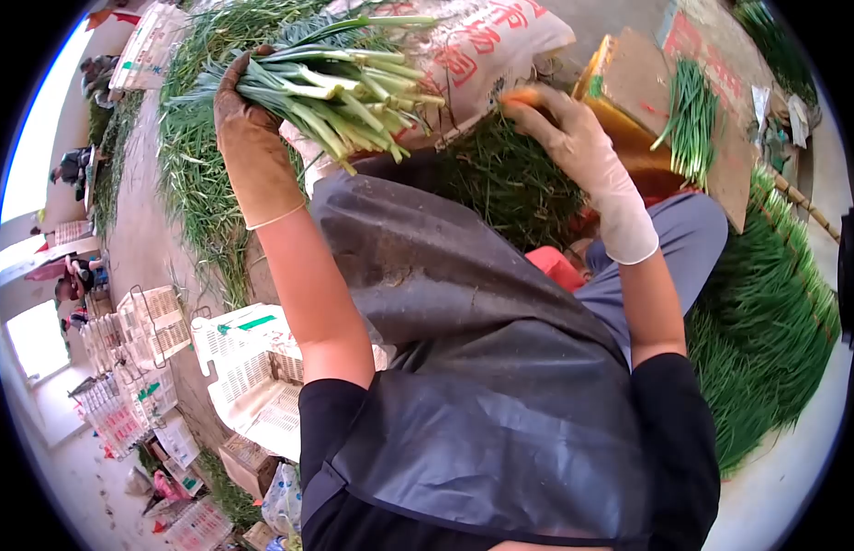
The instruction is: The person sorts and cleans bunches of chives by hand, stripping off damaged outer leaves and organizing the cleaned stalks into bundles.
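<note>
A thick bunch of leafy green stalks is in my left hand, which wears a brown-stained glove and is wrapped round its leafy part. The pale cut ends point right. My right hand, in a pale glove, is raised to the right of the bunch, apart from it. Its fingers are bent, with something orange at the fingertips that I cannot make out. Below and between the hands lie loose green leaves, beside a white sack with red print.
A small green bunch lies on a cardboard sheet at the right, above a large pile of green stalks. Loose greens cover the floor at the left. A white crate stands by my left arm. Several people are in the background.
</note>
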### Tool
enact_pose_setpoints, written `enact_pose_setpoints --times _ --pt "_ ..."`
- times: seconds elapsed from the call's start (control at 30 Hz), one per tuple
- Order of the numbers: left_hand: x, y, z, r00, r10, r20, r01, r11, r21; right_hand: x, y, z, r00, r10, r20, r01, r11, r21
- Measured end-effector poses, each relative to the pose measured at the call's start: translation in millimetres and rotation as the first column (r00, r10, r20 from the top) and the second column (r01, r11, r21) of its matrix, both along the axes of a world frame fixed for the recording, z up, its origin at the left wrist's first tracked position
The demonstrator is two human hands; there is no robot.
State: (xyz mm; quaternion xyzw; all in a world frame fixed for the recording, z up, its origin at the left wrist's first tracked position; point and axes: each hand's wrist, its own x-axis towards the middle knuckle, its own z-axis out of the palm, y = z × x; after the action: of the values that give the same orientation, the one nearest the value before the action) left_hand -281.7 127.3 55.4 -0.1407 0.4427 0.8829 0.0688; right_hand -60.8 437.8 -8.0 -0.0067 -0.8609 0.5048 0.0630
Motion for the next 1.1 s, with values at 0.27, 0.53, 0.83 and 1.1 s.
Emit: enact_pose_setpoints --times 0.27,0.53,0.83,1.1 --pt "43.1 20.6 1.0 0.981 -0.09 -0.17 0.094 0.995 0.021 -17.9 -47.9 64.8 0.978 0.178 0.104 -0.09 0.823 -0.561" --pt "1.7 -9.7 10.2 0.995 0.081 -0.054 -0.08 0.996 0.034 0.6 35.6 -80.3 0.932 0.271 0.242 -0.03 0.722 -0.691" --pt "21.3 -3.7 32.5 0.979 0.155 -0.136 -0.165 0.984 -0.069 -8.0 -46.6 29.4 0.992 0.128 0.005 -0.122 0.953 -0.276" --pt "15.2 0.8 18.9 0.985 0.143 -0.092 -0.141 0.99 0.029 19.4 -12.2 55.9 0.912 0.411 -0.011 -0.299 0.644 -0.704"
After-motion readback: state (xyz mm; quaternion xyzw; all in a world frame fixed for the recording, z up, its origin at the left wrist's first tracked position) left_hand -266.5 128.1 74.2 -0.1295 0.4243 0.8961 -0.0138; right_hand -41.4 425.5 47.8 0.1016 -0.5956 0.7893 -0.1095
